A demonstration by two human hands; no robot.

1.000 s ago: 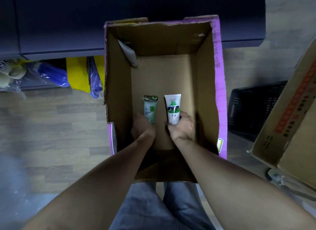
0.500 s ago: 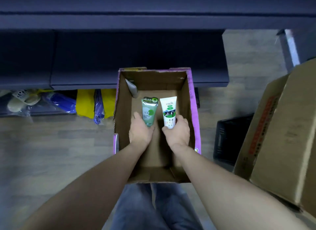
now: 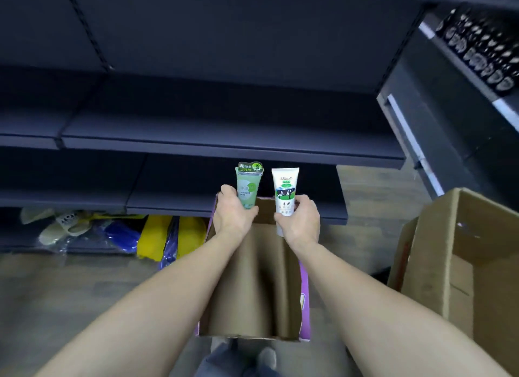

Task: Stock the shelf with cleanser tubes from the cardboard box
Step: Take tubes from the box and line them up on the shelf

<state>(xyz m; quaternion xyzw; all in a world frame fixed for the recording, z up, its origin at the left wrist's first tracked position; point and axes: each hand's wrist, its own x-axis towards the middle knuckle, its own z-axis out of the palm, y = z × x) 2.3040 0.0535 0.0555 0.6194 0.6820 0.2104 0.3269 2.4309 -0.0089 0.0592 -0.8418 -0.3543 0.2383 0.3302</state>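
My left hand [image 3: 232, 214] grips a pale green cleanser tube [image 3: 248, 183] upright by its lower end. My right hand [image 3: 300, 220] grips a white tube [image 3: 284, 191] with a green label the same way, right beside it. Both tubes are held above the far end of the open cardboard box [image 3: 250, 287] with purple edges, in front of the dark shelf [image 3: 213, 141]. The shelf boards show no products on them. The box's far inside is hidden behind my hands.
A second, larger open cardboard box [image 3: 460, 267] stands at the right. Yellow and blue packets [image 3: 157, 233] and pale slippers [image 3: 64, 225] lie under the lowest shelf at left. A dark unit with round black items [image 3: 483, 54] is at the upper right.
Both hands have lifted the two tubes out of the box and up toward the shelf. The view has tilted up, showing more shelf boards.
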